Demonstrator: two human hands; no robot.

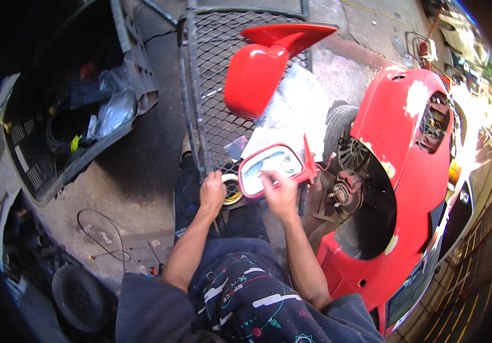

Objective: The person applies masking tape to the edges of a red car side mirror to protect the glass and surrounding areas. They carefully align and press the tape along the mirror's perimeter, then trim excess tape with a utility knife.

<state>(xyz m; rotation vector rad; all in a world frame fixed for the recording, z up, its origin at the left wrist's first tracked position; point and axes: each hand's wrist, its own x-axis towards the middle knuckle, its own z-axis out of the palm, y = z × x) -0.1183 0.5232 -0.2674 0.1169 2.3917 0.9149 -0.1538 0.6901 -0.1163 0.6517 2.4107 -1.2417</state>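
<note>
A red door mirror [251,193] lies on the black mesh stand in front of me, its glass facing up. Over that glass is my right hand [280,197], thumb and fingers pinched together; whatever is between them is too small to name. My left hand [213,191] is closed at the stand's near left edge, right against a roll of pale masking tape [233,200]. Whether its fingers grip the roll or something smaller is hidden. Farther up the mesh rests a second red mirror housing [251,77], with whitish sheets [297,108] beside and below it.
The mesh stand [211,68] stretches away from me. On the right is a red car body [406,171] with its wheel off and the brake disc [346,193] bare. A dark bumper [69,177] holding plastic bags stands at left. A tyre [79,297] and a cable [100,240] lie lower left.
</note>
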